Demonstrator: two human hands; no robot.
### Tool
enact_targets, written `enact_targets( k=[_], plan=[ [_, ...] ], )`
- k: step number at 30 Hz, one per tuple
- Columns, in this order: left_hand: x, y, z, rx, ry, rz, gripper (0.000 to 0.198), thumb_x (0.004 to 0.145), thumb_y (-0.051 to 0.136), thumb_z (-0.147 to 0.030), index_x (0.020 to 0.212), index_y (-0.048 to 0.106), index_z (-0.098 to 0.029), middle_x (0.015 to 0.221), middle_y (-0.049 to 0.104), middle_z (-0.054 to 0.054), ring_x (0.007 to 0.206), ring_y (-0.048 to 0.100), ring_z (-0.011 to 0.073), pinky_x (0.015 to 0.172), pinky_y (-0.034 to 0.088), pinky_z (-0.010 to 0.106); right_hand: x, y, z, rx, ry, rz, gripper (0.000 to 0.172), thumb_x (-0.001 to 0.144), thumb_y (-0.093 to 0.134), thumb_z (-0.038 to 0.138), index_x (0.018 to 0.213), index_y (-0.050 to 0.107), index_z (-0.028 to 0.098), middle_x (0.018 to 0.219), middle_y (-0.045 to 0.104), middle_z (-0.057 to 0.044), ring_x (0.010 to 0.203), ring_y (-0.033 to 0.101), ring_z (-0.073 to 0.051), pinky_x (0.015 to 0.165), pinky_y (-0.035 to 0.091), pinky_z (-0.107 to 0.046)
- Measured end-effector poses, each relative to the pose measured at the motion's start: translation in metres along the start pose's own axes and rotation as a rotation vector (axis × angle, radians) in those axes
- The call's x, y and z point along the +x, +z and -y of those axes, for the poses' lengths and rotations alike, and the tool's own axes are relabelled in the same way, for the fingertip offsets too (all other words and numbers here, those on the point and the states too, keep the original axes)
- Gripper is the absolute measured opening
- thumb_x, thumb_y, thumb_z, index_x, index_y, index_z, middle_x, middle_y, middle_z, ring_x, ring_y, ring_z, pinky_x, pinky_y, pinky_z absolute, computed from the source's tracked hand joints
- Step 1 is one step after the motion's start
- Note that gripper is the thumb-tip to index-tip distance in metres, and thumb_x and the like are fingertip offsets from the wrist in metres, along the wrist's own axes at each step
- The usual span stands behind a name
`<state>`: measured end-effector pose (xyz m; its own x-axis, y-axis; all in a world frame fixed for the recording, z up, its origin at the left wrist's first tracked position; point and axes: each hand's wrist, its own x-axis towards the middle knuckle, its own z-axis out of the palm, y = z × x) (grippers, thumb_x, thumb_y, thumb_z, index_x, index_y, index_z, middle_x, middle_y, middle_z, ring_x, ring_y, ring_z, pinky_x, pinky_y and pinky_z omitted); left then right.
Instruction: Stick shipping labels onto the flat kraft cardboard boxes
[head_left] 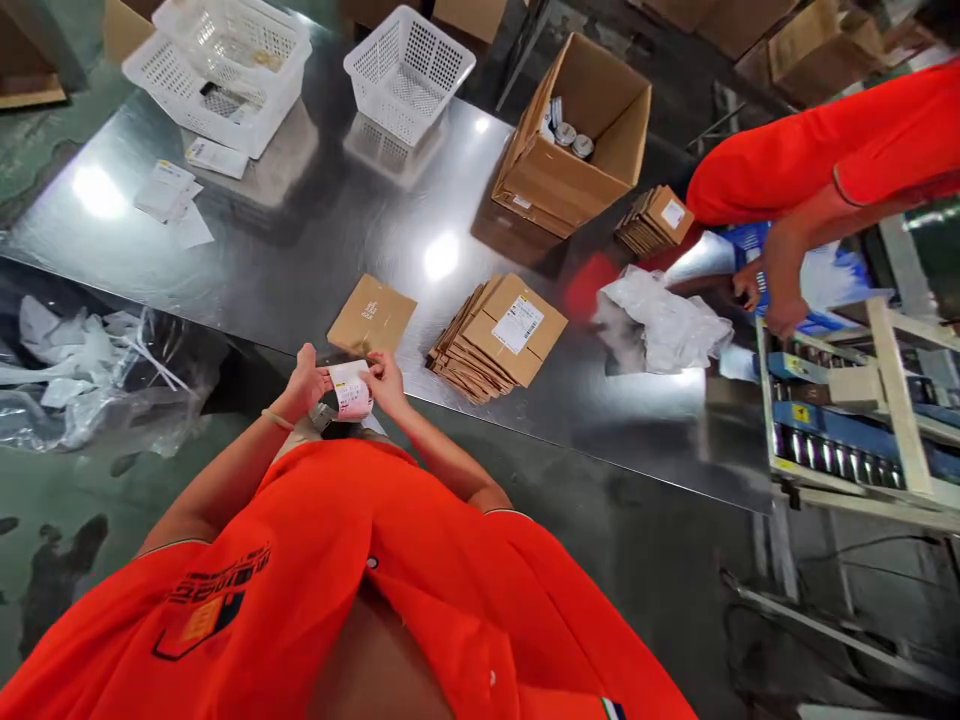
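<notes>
A white printed paper label strip (350, 392) is held just off the near edge of the shiny grey metal table (277, 262), between both hands. Its left edge is gripped by the left hand (304, 382), fingers mostly curled; its far right corner is pinched by the right hand (385, 384), thumb and fingers nearly closed. Two-sided hold is probably used so the strip is spread, print facing up. A single flat brown cardboard carton (373, 315) is laid just beyond the hands, presumably for short reach. A leaning stack of flat brown cardboard cartons (480, 338) is set to its right, top label face-up, likely for readability. A white perforated plastic basket (409, 80) is placed at the far edge, apparently to free near space.
</notes>
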<state>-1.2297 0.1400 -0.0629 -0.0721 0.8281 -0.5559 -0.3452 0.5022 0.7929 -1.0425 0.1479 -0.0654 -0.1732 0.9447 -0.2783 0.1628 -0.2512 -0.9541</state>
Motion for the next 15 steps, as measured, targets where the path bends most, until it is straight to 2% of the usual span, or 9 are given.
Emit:
enact_targets(
  k=[1,3,6,8,11,13,15],
  plan=[
    [-0.007,0.003,0.003,0.013,0.01,0.026,0.072,0.082,0.08,-0.075,0.125,0.065,-0.019,0.086,0.075,0.007,0.088,0.076,0.0285,0.082,0.058,0.04,0.004,0.0,0.003,-0.022,0.005,-0.012,0.022,0.083,0.08,0.039,0.092,0.064,0.026,0.06,0.051,0.01,0.058,0.052,-0.014,0.06,0.045,-0.025],
    [-0.019,0.008,0.005,0.087,0.062,0.075,0.083,0.067,0.093,-0.07,0.127,0.068,-0.019,0.091,0.077,0.007,0.089,0.075,0.0274,0.083,0.057,0.038,0.012,0.001,0.007,-0.044,0.026,-0.012,0.018,0.084,0.078,0.037,0.083,0.065,0.025,0.059,0.05,0.008,0.058,0.052,-0.014,0.059,0.044,-0.026],
    [-0.021,0.012,0.001,0.226,0.147,0.083,0.077,0.043,0.104,-0.051,0.107,0.079,-0.016,0.091,0.079,0.007,0.086,0.073,0.0257,0.084,0.056,0.037,0.02,0.002,0.01,0.001,0.057,-0.001,0.016,0.078,0.08,0.035,0.078,0.069,0.023,0.06,0.056,0.007,0.059,0.053,-0.014,0.06,0.045,-0.026],
    [-0.011,0.014,-0.003,0.272,0.152,0.052,0.067,0.04,0.103,-0.046,0.096,0.081,-0.015,0.087,0.079,0.006,0.082,0.071,0.0249,0.082,0.056,0.038,0.023,0.001,0.009,0.024,0.066,-0.012,0.016,0.073,0.083,0.033,0.078,0.073,0.023,0.061,0.06,0.006,0.06,0.055,-0.015,0.06,0.046,-0.027],
    [0.014,0.017,-0.007,0.31,0.126,0.042,0.059,0.041,0.102,-0.041,0.09,0.082,-0.015,0.081,0.079,0.006,0.076,0.07,0.0229,0.077,0.056,0.036,0.023,0.002,0.002,-0.022,0.041,-0.102,0.012,0.073,0.084,0.032,0.078,0.077,0.023,0.062,0.066,0.004,0.063,0.06,-0.018,0.064,0.051,-0.03],
    [0.032,0.018,-0.009,0.346,0.117,0.046,0.056,0.041,0.102,-0.038,0.089,0.083,-0.015,0.08,0.08,0.005,0.075,0.071,0.0227,0.074,0.056,0.034,0.023,0.004,-0.003,-0.087,-0.006,-0.188,0.007,0.079,0.081,0.03,0.076,0.078,0.025,0.068,0.071,0.001,0.07,0.066,-0.021,0.074,0.056,-0.035],
    [0.048,0.017,-0.01,0.384,0.088,0.07,0.053,0.042,0.102,-0.036,0.088,0.083,-0.016,0.08,0.08,0.006,0.076,0.072,0.0234,0.073,0.056,0.033,0.029,0.004,-0.004,-0.147,-0.063,-0.268,0.011,0.083,0.078,0.025,0.073,0.076,0.025,0.081,0.077,-0.002,0.085,0.071,-0.024,0.088,0.059,-0.038]
  ],
)
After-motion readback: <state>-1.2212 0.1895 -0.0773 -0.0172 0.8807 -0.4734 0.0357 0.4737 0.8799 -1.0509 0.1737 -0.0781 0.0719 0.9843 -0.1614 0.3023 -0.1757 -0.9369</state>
